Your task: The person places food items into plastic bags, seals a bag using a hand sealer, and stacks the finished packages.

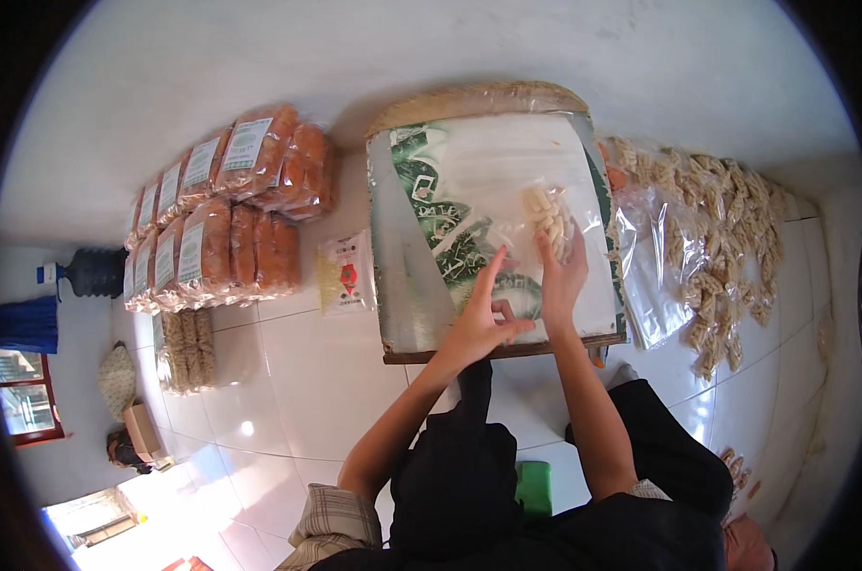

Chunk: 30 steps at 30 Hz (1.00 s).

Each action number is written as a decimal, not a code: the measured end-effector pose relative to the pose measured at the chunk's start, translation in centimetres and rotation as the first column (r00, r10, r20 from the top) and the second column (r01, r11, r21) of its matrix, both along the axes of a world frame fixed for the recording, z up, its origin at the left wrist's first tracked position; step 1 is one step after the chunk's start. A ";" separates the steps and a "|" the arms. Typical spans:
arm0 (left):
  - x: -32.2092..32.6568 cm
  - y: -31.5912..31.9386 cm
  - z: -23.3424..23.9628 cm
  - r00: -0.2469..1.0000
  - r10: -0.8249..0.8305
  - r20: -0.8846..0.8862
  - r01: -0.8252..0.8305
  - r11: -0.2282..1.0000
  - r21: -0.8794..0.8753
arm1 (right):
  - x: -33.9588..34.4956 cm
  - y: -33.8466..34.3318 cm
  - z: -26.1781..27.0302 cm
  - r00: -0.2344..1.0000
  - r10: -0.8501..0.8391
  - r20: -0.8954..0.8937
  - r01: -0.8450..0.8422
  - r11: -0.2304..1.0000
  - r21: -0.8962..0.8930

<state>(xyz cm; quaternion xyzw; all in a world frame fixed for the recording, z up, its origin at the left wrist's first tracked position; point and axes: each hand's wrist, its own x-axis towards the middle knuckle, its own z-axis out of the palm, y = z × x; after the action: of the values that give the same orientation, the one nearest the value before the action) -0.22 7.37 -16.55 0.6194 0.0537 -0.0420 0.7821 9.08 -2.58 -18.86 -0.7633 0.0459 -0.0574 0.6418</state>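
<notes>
A low table with a worn green and white printed top stands before me. My right hand grips the near end of a small clear plastic bag of pale snack sticks over the table's right half. To its left is my left hand, empty, with thumb and fingers spread above the near part of the tabletop. A flat clear bag with a red printed mark lies on the floor just left of the table.
Large bags of orange snacks are stacked at the left, beside a bag of pale snacks. At the right lie clear plastic bags and a heap of small filled bags. A green object is near my legs.
</notes>
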 end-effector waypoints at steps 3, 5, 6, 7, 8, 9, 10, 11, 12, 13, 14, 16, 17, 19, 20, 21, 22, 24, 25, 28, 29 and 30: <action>-1.7 -0.3 0.3 0.999 -0.045 -0.011 0.044 0.999 -0.028 | 1.6 0.5 0.8 1.000 -0.004 -0.001 0.004 0.999 -0.050; -2.9 -0.3 0.4 0.999 -0.045 -0.013 0.045 0.999 -0.020 | 3.0 0.5 0.3 0.989 -0.014 0.150 0.046 0.977 -0.208; -3.4 -0.4 0.6 0.999 -0.048 -0.013 0.048 0.999 -0.018 | 3.7 0.5 0.1 0.974 -0.013 0.225 0.078 0.956 -0.283; -3.8 -0.6 0.7 0.998 -0.050 -0.022 0.049 0.998 -0.048 | 4.3 0.5 -0.2 0.971 -0.018 0.239 0.086 0.957 -0.278; -4.2 -0.8 0.7 0.998 -0.049 -0.032 0.047 0.996 -0.077 | 4.7 0.8 -0.3 0.968 -0.020 0.251 0.090 0.958 -0.271; -4.5 -0.9 0.8 0.998 -0.049 -0.042 0.044 0.993 -0.106 | 5.1 1.0 -0.4 0.964 -0.022 0.264 0.094 0.960 -0.265; -4.6 -1.1 0.9 0.997 -0.054 -0.047 0.049 0.993 -0.112 | 5.3 1.2 -0.5 0.961 -0.038 0.274 0.101 0.970 -0.221; -4.7 -1.3 1.1 0.997 -0.056 -0.052 0.050 0.992 -0.114 | 5.5 1.5 -0.6 0.958 -0.052 0.283 0.104 0.979 -0.172; -4.8 -1.3 1.2 0.997 -0.059 -0.058 0.052 0.992 -0.116 | 5.7 1.8 -0.7 0.954 -0.067 0.292 0.108 0.986 -0.124; -4.9 -1.3 1.4 0.994 -0.081 -0.075 0.074 0.993 -0.092 | 6.1 2.0 -0.7 0.949 -0.079 0.304 0.133 0.978 -0.161; -4.9 -1.3 1.5 0.990 -0.118 -0.075 0.112 0.990 -0.090 | 6.6 2.0 -0.7 0.945 -0.090 0.314 0.159 0.967 -0.201; -4.9 -1.2 2.1 0.978 -0.196 -0.074 0.189 0.978 -0.089 | 7.4 2.4 -0.9 0.943 -0.112 0.313 0.176 0.967 -0.183; -4.7 -1.2 2.8 0.971 -0.204 -0.127 0.191 0.976 -0.108 | 7.9 2.5 -0.7 0.944 -0.127 0.304 0.172 0.977 -0.127; -4.3 -1.0 2.7 0.966 -0.248 -0.077 0.236 0.962 -0.135 | 8.4 2.4 -0.5 0.943 -0.151 0.297 0.179 0.981 -0.071; -4.0 -1.0 2.5 0.963 -0.266 -0.049 0.257 0.955 -0.147 | 8.6 2.3 -0.8 0.940 -0.157 0.302 0.185 0.980 -0.069; -3.8 -0.7 1.6 0.985 -0.151 -0.084 0.131 0.970 -0.205 | 8.7 2.4 -0.8 0.939 -0.151 0.309 0.181 0.981 -0.070; -3.5 -0.3 0.0 0.991 -0.037 -0.126 0.003 0.966 -0.259 | 8.7 2.4 -0.7 0.942 -0.138 0.307 0.174 0.980 -0.094; -2.2 0.1 -0.6 0.965 0.123 -0.231 -0.189 0.938 -0.290 | 7.9 1.8 -0.6 0.948 -0.113 0.298 0.164 0.975 -0.153; -1.0 0.4 -0.2 0.944 0.173 -0.281 -0.250 0.931 -0.267 | 7.8 1.5 -0.5 0.952 -0.108 0.288 0.159 0.974 -0.161; 0.4 0.1 0.1 0.955 0.167 -0.246 -0.207 0.967 -0.146 | 7.3 1.1 -0.6 0.960 -0.105 0.260 0.148 0.977 -0.152; 0.6 0.0 0.2 0.971 0.104 -0.213 -0.138 0.978 -0.154 | 7.1 1.0 -0.7 0.961 -0.114 0.254 0.150 0.980 -0.131; 0.7 -0.1 0.3 0.983 0.041 -0.179 -0.070 0.985 -0.158 | 7.1 0.9 -0.7 0.961 -0.121 0.247 0.151 0.982 -0.109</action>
<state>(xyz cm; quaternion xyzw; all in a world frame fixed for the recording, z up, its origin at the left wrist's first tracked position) 0.48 7.28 -16.28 0.5453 0.1359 -0.0787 0.8234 16.14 -1.64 -19.60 -0.7852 0.0168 -0.1958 0.5872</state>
